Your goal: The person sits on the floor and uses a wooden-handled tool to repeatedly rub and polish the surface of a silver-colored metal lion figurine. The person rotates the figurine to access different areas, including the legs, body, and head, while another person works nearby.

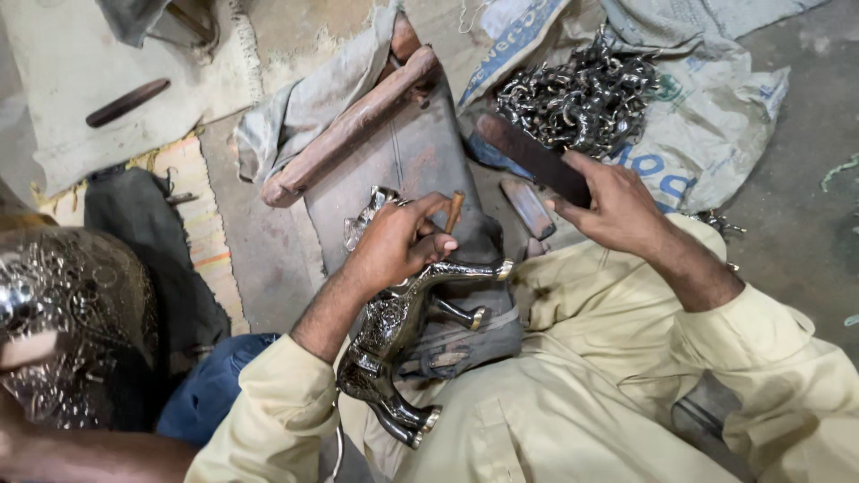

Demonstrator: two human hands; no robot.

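Left hand [394, 241] pinning metal horse figurine [394, 331], right hand [613, 210] gripping dark bar [532, 159]

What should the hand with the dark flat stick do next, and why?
Probably bring the dark flat stick down onto the small rod. The left hand holds that rod upright against the shiny metal animal figure, while the right hand holds the stick raised and apart from it, so a tap looks due.

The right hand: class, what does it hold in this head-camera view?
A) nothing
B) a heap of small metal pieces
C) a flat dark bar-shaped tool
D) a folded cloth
C: the right hand grips one end of a flat dark bar-shaped tool, raised above the engraved metal animal figure steadied by the left hand.
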